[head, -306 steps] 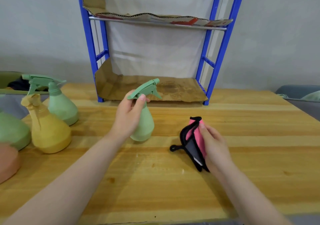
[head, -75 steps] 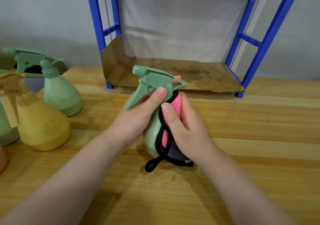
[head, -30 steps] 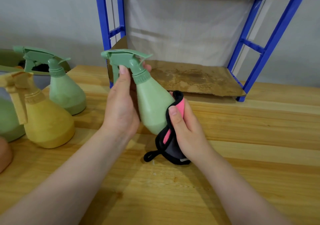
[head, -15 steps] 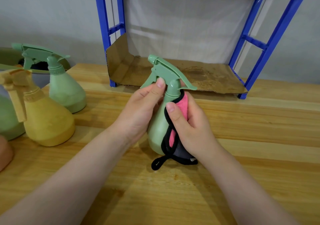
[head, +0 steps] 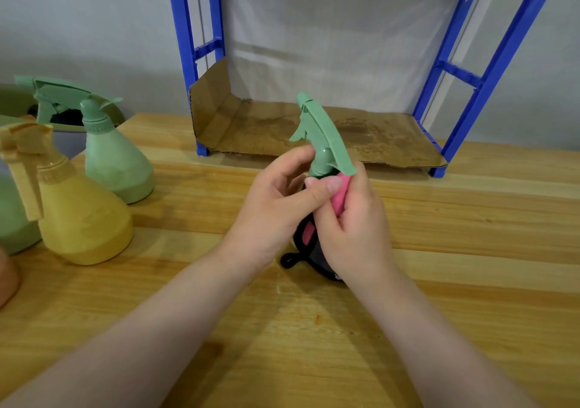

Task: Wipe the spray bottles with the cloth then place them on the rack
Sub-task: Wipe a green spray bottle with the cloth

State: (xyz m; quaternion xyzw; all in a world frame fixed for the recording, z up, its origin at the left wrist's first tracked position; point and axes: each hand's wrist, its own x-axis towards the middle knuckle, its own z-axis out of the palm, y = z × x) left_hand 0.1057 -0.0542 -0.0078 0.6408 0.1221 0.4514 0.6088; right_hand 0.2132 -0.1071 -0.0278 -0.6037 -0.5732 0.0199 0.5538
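A green spray bottle (head: 323,139) is held upright over the middle of the wooden table (head: 470,282); only its trigger head and neck show, the body is hidden behind my hands. My left hand (head: 273,206) grips the bottle just below the neck. My right hand (head: 351,225) holds the pink and black cloth (head: 340,195) wrapped against the bottle's right side. The blue rack (head: 452,74) stands behind, its cardboard-lined bottom shelf (head: 282,128) bare.
At the left stand another green spray bottle (head: 110,153) and a yellow one (head: 72,209). A further green bottle (head: 12,219) and an orange object (head: 6,279) are cut off by the left edge. A green basin (head: 12,100) sits behind them.
The bottle has turned in my hands, its nozzle now pointing away toward the rack. My right hand has slid the cloth up to the neck. The body is now covered.
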